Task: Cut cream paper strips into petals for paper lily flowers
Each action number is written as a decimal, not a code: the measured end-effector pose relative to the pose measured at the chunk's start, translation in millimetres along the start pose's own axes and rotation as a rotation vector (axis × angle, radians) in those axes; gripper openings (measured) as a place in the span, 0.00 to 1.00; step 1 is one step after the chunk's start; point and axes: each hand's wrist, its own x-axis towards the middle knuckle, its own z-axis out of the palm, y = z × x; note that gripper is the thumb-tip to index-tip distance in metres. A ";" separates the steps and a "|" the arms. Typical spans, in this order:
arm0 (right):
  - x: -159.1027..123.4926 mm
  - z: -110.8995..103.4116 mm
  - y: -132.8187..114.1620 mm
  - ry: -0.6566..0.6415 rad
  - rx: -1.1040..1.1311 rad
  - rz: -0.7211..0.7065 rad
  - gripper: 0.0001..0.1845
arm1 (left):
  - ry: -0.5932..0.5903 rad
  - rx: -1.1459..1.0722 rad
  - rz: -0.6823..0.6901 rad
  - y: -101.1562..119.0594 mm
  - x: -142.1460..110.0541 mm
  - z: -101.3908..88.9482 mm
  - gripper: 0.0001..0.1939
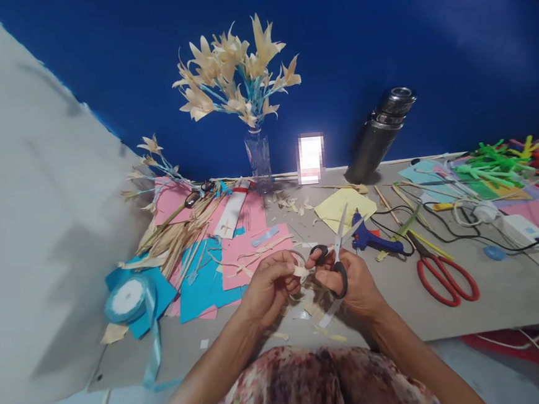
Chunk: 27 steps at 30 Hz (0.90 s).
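Left hand (269, 284) in tight pinch on pale strip (301, 271), right hand (357, 285) snug round scissors (338, 254)

This place is looking like a craft-making corner, though the view is not telling whether it is serving a home or a workshop. A grey flat-topped table (505, 298) is standing against a deep-blue painted wall (99, 53), and it is bearing a blue plastic glue gun (378, 242), red-handled metal scissors (443, 271), a round spool of pale-blue satin ribbon (126, 295), pink paper sheets (249, 246) and bright green fuzzy stems (491, 169).
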 end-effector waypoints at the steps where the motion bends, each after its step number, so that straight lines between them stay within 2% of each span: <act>1: -0.1 1.0 -2.1 -0.021 -0.018 -0.007 0.14 | -0.016 0.013 -0.014 0.3 0.2 -0.4 0.07; 3: -0.9 4.4 -5.8 -0.049 -0.064 -0.025 0.12 | -0.042 0.049 -0.025 1.1 0.8 -1.0 0.07; 7: -2.7 13.2 -7.4 -0.012 -0.128 -0.069 0.08 | -0.077 0.091 -0.050 3.4 1.8 -2.7 0.08; 12: 0.0 17.1 -3.5 -0.046 -0.052 -0.032 0.09 | -0.155 0.014 -0.148 5.6 2.9 -5.9 0.11; 18: 1.2 13.1 -9.3 -0.063 0.004 -0.028 0.11 | -0.181 0.047 -0.171 6.9 5.8 -1.3 0.14; 20: 1.6 13.4 -12.9 -0.015 -0.019 -0.061 0.09 | -0.139 0.009 -0.171 5.4 6.1 2.9 0.16; 23: 6.0 13.8 -14.1 0.143 -0.090 -0.151 0.06 | 0.009 -0.088 -0.086 1.2 6.5 9.8 0.18; 25: 9.5 14.3 -10.5 0.252 -0.144 -0.222 0.05 | 0.069 -0.059 -0.035 -3.0 6.2 14.4 0.15; 27: 11.7 15.5 -3.9 0.306 -0.155 -0.253 0.06 | 0.084 0.008 -0.020 -7.8 5.6 18.7 0.13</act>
